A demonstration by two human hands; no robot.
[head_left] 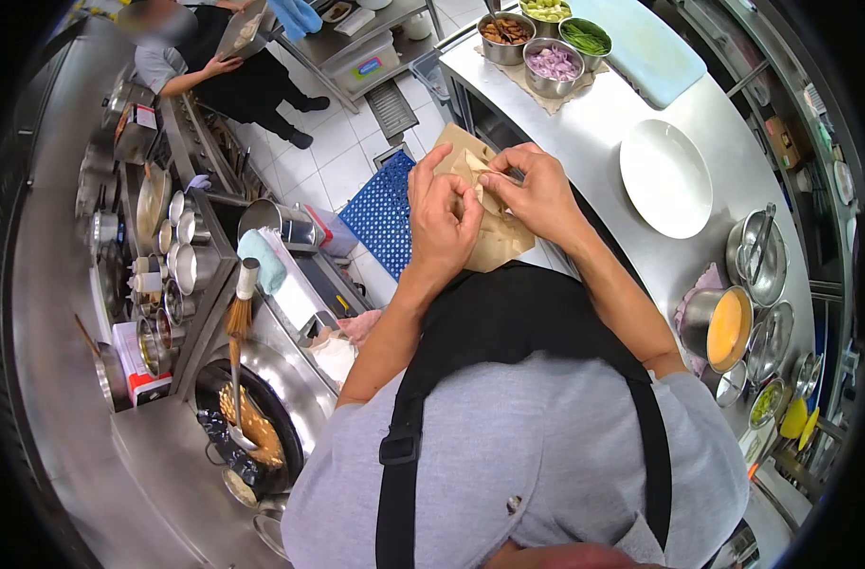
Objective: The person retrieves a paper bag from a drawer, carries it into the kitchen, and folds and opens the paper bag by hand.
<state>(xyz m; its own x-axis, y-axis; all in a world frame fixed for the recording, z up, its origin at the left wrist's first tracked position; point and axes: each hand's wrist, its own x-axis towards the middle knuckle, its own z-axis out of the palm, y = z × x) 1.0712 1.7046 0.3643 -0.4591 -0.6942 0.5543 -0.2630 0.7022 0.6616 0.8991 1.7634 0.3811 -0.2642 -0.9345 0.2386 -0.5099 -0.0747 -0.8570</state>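
Note:
In front of the black apron (508, 308), my two hands work close together over a sheet or bag of brown paper (499, 239). My left hand (439, 216) is curled at the paper's left side, its thumb and forefinger pinched together and another finger raised. My right hand (537, 194) pinches with thumb and forefinger at the top of the paper. A pale, thin piece (472, 169) shows between the hands; whether it is part of the paper or something inside it, I cannot tell.
On the right steel counter stand a white plate (666, 178), a pot of orange liquid (729, 329), a bowl of chopped onion (554, 64) and a pale cutting board (646, 47). At left, a wok (285, 403) holds brown food and a ladle. A co-worker (233, 62) carries a tray.

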